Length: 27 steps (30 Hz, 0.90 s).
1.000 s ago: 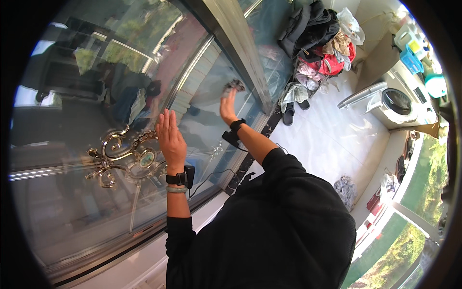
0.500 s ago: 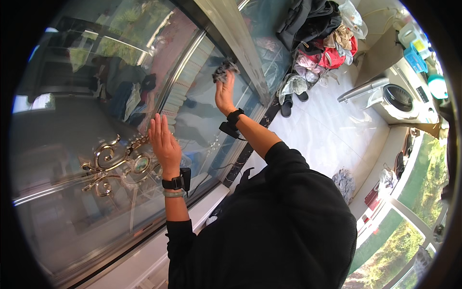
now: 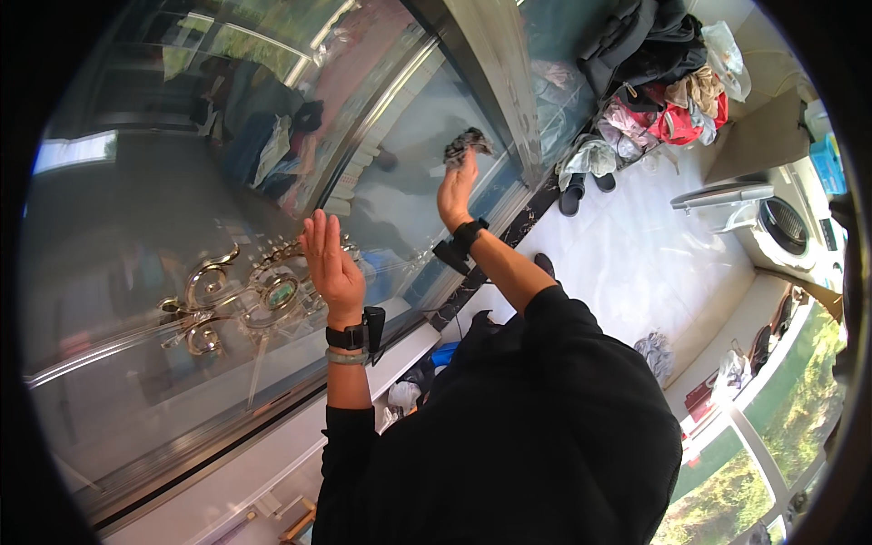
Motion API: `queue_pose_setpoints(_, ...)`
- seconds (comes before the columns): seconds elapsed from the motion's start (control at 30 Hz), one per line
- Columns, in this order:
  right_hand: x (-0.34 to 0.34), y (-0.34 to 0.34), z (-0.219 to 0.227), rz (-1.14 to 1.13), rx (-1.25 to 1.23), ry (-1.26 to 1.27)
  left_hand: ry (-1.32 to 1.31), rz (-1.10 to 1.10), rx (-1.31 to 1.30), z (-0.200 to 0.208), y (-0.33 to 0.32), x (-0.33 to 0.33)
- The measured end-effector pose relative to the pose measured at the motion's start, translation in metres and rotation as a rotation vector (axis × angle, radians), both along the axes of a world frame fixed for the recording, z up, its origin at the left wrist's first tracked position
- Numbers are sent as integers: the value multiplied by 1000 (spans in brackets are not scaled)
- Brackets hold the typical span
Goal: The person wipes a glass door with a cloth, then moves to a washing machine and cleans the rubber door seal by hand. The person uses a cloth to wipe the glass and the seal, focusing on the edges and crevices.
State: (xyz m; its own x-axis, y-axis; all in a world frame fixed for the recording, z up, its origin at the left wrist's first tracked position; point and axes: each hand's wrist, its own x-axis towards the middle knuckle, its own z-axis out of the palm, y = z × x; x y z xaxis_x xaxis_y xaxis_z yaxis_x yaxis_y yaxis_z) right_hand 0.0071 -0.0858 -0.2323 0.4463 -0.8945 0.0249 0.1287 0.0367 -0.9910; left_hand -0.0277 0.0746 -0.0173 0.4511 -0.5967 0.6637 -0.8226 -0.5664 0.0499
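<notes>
A large glass pane [image 3: 136, 227] with a metal frame takes up the left side. My right hand [image 3: 456, 193] presses a crumpled grey cloth [image 3: 468, 147] against the glass close to the frame post. The fingertips are covered by the cloth. My left hand [image 3: 336, 272] rests with its fingers stretched out on or close to the glass, holding nothing. Beside it a gold scroll ornament with a green oval centre [image 3: 282, 292] decorates the pane. Both wrists carry black bands with a small black device.
A heap of clothes [image 3: 654, 100] lies at the upper right, with black slippers [image 3: 572, 195] below it. A washing machine [image 3: 783, 227] with its door open stands on the right. A grey mop head [image 3: 654, 356] lies on the pale tiled floor [image 3: 599, 272].
The view has shifted, so the scene sits farther right. My right hand stays on the cloth near the frame post, and my left hand stays flat by the ornament.
</notes>
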Motion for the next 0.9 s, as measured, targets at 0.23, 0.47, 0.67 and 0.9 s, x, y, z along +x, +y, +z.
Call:
queue_pose_setpoints(0.23,-39,111,61,184,-365,-205,-26,-121,-21,5,27,-8)
queue_pose_setpoints(0.47,3,52,7,-43,-92,-66,19,-200,-90,12,85,-16)
queue_pose_setpoints(0.67,-9,90,69,-5,-461,-194,61,-290,-166,2,96,-14)
queue_pose_setpoints(0.9,-84,221,59,372,-584,-141,87,-316,-188,3,98,-18)
